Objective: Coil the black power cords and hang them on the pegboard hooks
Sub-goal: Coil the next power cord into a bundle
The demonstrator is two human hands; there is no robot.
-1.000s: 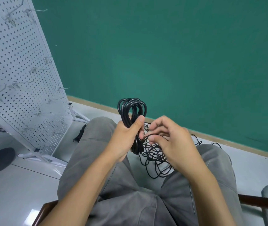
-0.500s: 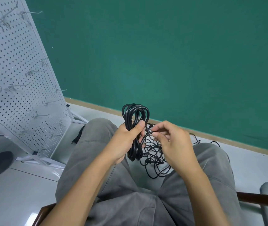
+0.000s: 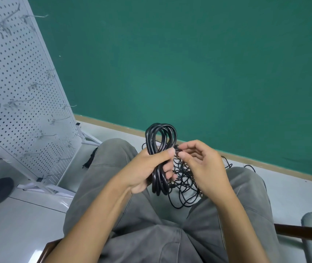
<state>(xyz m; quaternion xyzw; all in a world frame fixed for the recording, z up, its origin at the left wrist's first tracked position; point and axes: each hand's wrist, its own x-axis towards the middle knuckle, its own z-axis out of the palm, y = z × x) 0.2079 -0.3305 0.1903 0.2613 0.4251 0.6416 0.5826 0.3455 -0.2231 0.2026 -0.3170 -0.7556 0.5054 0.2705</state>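
Above my lap, my left hand (image 3: 147, 168) keeps a clenched grip round the waist of the coiled black rubber power cord (image 3: 160, 158), loops standing up past the thumb. My right hand (image 3: 201, 168) pinches the cord's loose end just beside it. I judge the cord light, springy and slick, so it is best held mid-bundle. More thin black cords (image 3: 186, 184) lie tangled on the floor between my knees. The white perforated metal pegboard (image 3: 18, 95) with wire hooks (image 3: 41, 84) leans to my left, with open room across to it.

Left hand (image 3: 147, 168) gripping, right hand (image 3: 202, 168) fingers pinching.
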